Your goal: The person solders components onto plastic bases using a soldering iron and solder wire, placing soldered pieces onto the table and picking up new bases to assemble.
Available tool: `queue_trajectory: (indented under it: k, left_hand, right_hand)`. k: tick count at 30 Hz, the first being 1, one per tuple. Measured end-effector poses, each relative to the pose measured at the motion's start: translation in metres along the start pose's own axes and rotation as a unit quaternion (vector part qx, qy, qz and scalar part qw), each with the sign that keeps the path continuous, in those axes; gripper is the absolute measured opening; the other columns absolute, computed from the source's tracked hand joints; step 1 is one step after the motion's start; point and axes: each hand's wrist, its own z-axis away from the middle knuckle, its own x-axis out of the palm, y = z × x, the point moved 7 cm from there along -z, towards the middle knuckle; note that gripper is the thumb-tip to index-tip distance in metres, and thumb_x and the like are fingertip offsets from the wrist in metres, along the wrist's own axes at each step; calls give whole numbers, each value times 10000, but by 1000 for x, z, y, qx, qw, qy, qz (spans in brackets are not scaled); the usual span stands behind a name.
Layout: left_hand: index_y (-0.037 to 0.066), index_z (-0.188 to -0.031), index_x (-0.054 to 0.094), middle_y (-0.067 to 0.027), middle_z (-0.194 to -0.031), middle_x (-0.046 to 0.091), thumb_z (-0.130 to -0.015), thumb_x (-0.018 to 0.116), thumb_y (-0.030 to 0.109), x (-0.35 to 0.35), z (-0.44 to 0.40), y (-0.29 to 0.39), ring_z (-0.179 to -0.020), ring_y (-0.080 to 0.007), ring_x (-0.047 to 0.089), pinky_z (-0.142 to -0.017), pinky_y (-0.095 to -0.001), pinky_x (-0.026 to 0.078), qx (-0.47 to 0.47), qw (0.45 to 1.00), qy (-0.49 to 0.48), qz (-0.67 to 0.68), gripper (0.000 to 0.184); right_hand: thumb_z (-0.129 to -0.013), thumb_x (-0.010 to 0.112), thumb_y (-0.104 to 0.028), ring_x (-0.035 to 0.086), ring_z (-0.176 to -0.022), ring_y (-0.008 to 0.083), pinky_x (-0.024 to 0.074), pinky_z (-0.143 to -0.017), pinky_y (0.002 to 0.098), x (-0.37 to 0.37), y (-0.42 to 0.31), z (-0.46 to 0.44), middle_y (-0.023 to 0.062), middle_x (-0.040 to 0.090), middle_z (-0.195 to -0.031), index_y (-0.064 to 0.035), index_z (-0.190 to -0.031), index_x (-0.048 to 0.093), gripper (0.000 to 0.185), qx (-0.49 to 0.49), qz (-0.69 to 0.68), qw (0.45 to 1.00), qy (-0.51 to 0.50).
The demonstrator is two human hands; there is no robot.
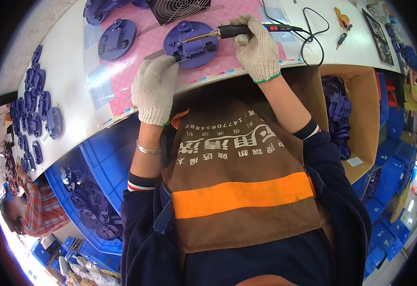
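My gloved right hand (pixel 257 50) grips a black-handled soldering iron (pixel 230 32) with its fingers wrapped round the handle. The iron's metal tip points left, over the middle of a round purple plastic housing (pixel 197 60). That housing lies on a pink mat, with small black wheel-like parts at its edges. At its lower left edge is my gloved left hand (pixel 153 88), fingers closed together. A thin light strand shows by those fingertips, but what they pinch is too small to make out. A second purple housing (pixel 117 40) lies to the left.
A black fan (pixel 177 9) stands behind the housing. The iron's cable (pixel 308 35) loops to the right. Many purple parts (pixel 34 102) line the table's left side. A blue crate (pixel 99 148) and a cardboard box (pixel 361 114) flank me. Another person sits at far left.
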Motion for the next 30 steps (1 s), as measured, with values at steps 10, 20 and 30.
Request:
queue_trajectory:
  k: [10, 20, 30]
  left_hand:
    - [46, -948, 695, -89, -874, 644, -796, 679, 151, 4, 0, 6, -790, -203, 628, -742, -309, 483, 5, 1000, -11, -28, 185]
    - [51, -943, 698, -88, -873, 648, -797, 675, 147, 0, 1, 7, -793, -210, 629, -748, -311, 483, 4, 1000, 3, -25, 176]
    - [49, -954, 698, -95, -885, 648, -802, 665, 150, 3, 2, 9, -794, -212, 629, -747, -309, 482, -5, 999, -46, -19, 186]
  right_hand:
    - [-902, 558, -137, 591, -819, 166, 415, -582, 245, 1, 2, 2, 132, 634, -987, 45, -1042, 595, 232, 36, -55, 998, -9]
    - [-908, 552, -139, 591, -797, 166, 421, -582, 246, -1, -1, -1, 146, 632, -988, 47, -1035, 595, 229, -26, 48, 998, -26]
    - [-897, 567, -125, 601, -827, 185, 427, -576, 246, -1, -1, -2, 152, 630, -992, 50, -1030, 597, 222, -28, 25, 999, -21]
